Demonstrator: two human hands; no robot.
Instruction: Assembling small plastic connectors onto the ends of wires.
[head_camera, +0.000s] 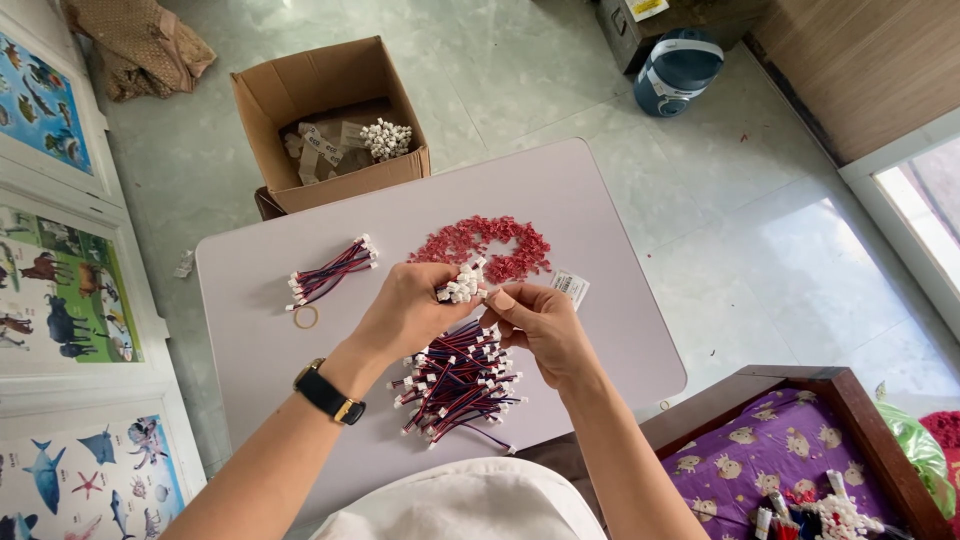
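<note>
My left hand (405, 312) is closed around a bunch of red and blue wires whose white connectors (461, 285) stick out at the top. My right hand (540, 322) pinches at those connector ends from the right with thumb and forefinger. Below both hands a loose pile of the same wires with white plugs (457, 385) lies on the pale lilac table (250, 350). A heap of small red plastic pieces (485, 243) sits just beyond the hands. A tied wire bundle (332, 271) and a rubber band (305, 317) lie to the left.
An open cardboard box (330, 120) with white connectors stands on the floor behind the table. A small label tag (570, 285) lies right of the red heap. A blue pot (677, 70) is on the floor. Animal posters (55, 290) line the left; a purple cushion (790, 450) lies right.
</note>
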